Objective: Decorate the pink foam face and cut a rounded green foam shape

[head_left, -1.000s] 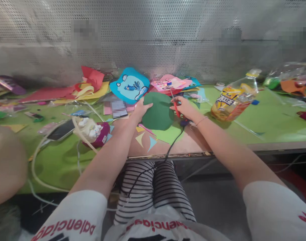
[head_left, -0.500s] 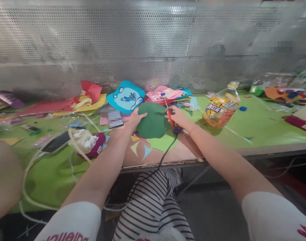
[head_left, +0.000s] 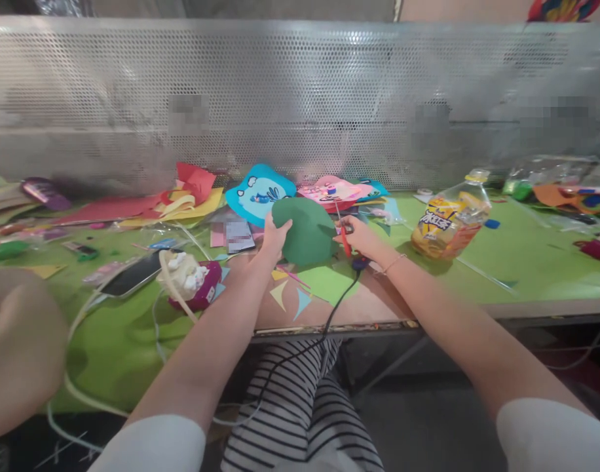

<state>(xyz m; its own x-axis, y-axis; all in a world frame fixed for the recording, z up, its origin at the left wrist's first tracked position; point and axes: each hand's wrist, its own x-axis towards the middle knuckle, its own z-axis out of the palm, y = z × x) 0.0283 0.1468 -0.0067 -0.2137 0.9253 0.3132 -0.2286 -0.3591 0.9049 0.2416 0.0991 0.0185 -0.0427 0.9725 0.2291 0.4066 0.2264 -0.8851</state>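
Note:
A rounded dark green sheet [head_left: 307, 233] is pinched at its left edge by my left hand [head_left: 276, 235], thumb on top. My right hand [head_left: 361, 237] grips red-handled scissors [head_left: 346, 241], their blades pointing away from me just beyond the sheet's right edge. Behind the sheet lie a blue cutout with a drawing [head_left: 261, 193] and a pink decorated cutout [head_left: 332, 190]. Light green paper [head_left: 324, 283] and small pointed scraps [head_left: 302, 303] rest on the table below it. Whether the blades touch the sheet, I cannot tell.
A yellow-labelled plastic bottle [head_left: 450, 219] stands to the right. On the left are a phone [head_left: 137, 272], a purple-based object with a pale cable [head_left: 196, 288], and another person's arm [head_left: 22, 354]. A black cable [head_left: 327, 321] crosses the table's front edge. A perforated metal panel [head_left: 280, 98] rises behind.
My view has shifted, so the table's things appear farther right and slightly lower. The green sheet has tilted a little in my left hand. Both hands keep their holds.

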